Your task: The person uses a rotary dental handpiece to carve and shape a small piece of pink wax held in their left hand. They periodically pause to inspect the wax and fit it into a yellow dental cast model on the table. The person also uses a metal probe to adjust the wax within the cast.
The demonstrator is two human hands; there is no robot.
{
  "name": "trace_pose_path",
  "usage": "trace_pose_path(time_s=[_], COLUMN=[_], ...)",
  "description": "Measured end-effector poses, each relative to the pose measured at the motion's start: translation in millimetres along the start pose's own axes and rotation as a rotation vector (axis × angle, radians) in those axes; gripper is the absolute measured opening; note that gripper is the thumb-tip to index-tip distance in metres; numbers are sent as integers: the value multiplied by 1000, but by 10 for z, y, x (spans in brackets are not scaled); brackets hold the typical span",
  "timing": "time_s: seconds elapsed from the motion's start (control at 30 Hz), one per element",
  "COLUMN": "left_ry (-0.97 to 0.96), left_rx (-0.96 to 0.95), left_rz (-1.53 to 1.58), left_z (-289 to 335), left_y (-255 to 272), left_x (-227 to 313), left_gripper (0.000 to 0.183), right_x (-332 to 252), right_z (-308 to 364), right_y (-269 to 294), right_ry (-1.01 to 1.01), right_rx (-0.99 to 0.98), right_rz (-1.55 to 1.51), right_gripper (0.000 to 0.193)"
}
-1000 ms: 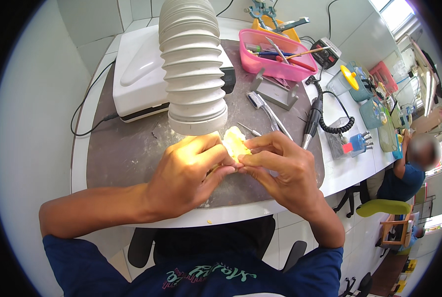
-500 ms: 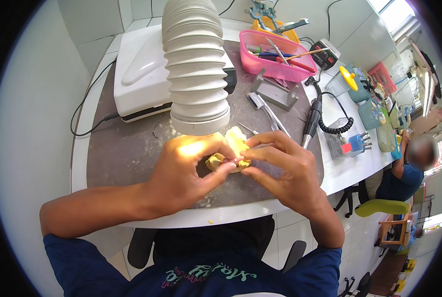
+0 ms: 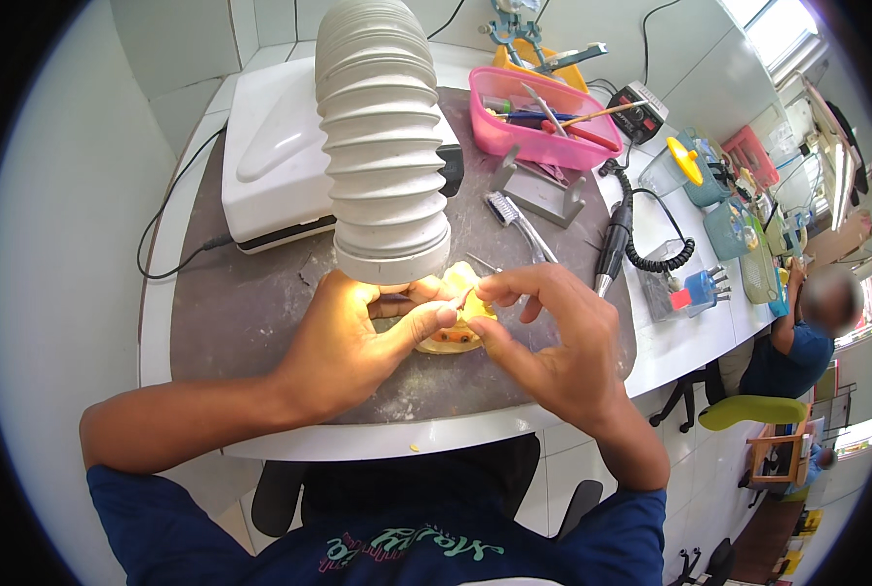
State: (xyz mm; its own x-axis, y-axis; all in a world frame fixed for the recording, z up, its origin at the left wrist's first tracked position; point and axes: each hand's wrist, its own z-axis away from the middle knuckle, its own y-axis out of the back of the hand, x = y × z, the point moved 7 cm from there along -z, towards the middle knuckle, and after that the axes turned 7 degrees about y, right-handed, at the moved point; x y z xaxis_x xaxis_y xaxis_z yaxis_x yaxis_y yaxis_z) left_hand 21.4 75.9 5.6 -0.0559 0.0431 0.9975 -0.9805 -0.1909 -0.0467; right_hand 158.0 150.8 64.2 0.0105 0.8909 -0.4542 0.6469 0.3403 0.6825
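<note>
A cream-yellow dental cast [image 3: 446, 342] rests on the brown mat, with two small reddish spots on its near side. Just above it, a small yellow piece with a pinkish part [image 3: 475, 307] is between my hands. My right hand [image 3: 568, 337] pinches this piece between thumb and index finger. My left hand [image 3: 353, 322] is closed beside it, thumb tip against its left side; the curled fingers hide part of the grip. The ribbed white hose [image 3: 382, 156] ends directly above my left fingers, which are brightly lit.
A thin metal tool [image 3: 483, 262] and a toothbrush [image 3: 504, 210] lie beyond my hands. A grey stand [image 3: 539, 192], a pink basket of tools [image 3: 543, 146] and a black handpiece [image 3: 614, 244] lie to the right. A white machine [image 3: 280, 146] stands left. Another person [image 3: 802, 342] sits far right.
The cast now sits on the mat with its near side showing. The small yellow piece is raised in my fingers above it, and my left hand has turned slightly.
</note>
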Motion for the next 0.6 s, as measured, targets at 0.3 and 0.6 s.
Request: trace_pose_path(time_s=[0.3,0.6], left_ry=[-14,48], left_rx=[-14,12], left_rz=[-67,46], left_z=[-13,-170], left_y=[3,167], left_x=[8,-45], left_gripper=[21,17], right_x=[135,321], right_z=[-110,-379], right_y=[-92,-205], right_ry=[-104,-242], right_rx=[-102,-310], right_rz=[-107,-214], right_gripper=[24,22])
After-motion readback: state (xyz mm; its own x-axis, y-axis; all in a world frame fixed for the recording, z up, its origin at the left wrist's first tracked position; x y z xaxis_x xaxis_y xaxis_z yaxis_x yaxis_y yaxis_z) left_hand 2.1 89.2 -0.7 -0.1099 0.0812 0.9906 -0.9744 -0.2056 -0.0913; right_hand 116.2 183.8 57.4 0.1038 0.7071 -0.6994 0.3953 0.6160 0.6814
